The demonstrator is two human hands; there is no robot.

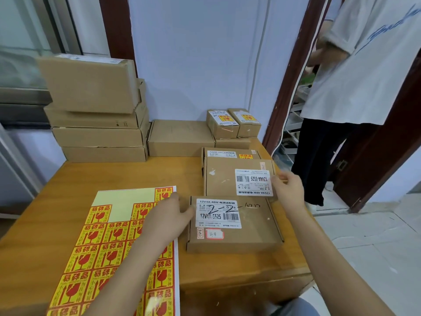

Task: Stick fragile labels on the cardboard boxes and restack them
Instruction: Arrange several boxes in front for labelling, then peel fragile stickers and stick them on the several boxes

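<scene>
**A:** so what are the fingers doing here?

**B:** The left hand [169, 214] sits at the left edge of the near flat box [234, 224], fingers wrapped onto that side of it, thumb tip touching the white shipping label [218, 213] (the one with "2-2" scrawled over it). The right hand [288, 190] has its fingers curled at the box's far right corner, right where it meets the second flat box [237, 176] behind it. Can't tell which of the two boxes those fingers actually grip, so I won't call it.

**A:** and the stickers?

**B:** The fragile label sheet [109, 252] lies flat on the desk [68, 179] just left of the near box, under the left forearm. Red and yellow labels, with a patch of bare backing at its top left. No red and yellow label shows on the near box's top.

**A:** other boxes?

**B:** The second flat box sits on another one [230, 153] that does show a yellow label. Behind that, two small boxes [232, 123] with yellow labels stand side by side on a wide box [180, 137] at the wall. Far left, a stack of plain boxes [98, 115], the top one tilted. A person in a white shirt [355, 71] stands in the doorway on the right.
</scene>
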